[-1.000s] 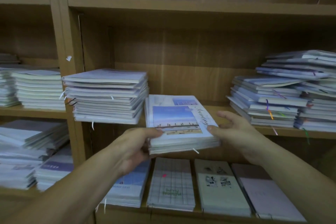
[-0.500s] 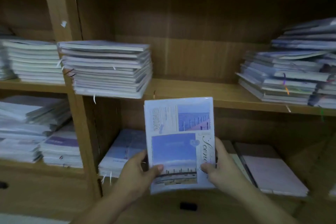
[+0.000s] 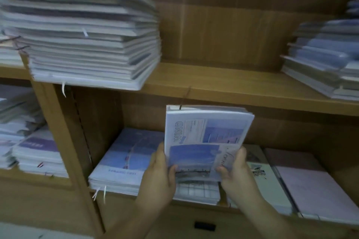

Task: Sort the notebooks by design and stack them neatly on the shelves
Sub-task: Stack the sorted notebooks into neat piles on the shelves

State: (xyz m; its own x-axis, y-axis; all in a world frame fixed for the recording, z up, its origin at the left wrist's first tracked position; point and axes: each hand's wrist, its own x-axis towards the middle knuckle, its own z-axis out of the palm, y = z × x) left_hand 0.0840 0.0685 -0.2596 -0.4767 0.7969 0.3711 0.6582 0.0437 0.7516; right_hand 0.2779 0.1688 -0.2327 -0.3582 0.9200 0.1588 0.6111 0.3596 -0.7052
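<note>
We hold the notebook bundle [image 3: 206, 132] upright, just below the middle shelf [image 3: 223, 83]: left hand [image 3: 157, 178] grips its lower left edge, right hand [image 3: 236, 176] the lower right, thumbs on cover. Tall stack [image 3: 87, 35] sits on that shelf, left

Field as I see it from the remote station: a brown wood-grain shelving unit [image 3: 281, 126] fills the view. An upright divider [image 3: 64, 141] separates its bays. The upper shelf board [image 3: 223, 83] runs rightward below the back panel [image 3: 223, 33]. The base panel [image 3: 155, 225] carries a small black slot [image 3: 205, 226]. Pale floor [image 3: 23, 234] shows at lower left. Light is dim.
</note>
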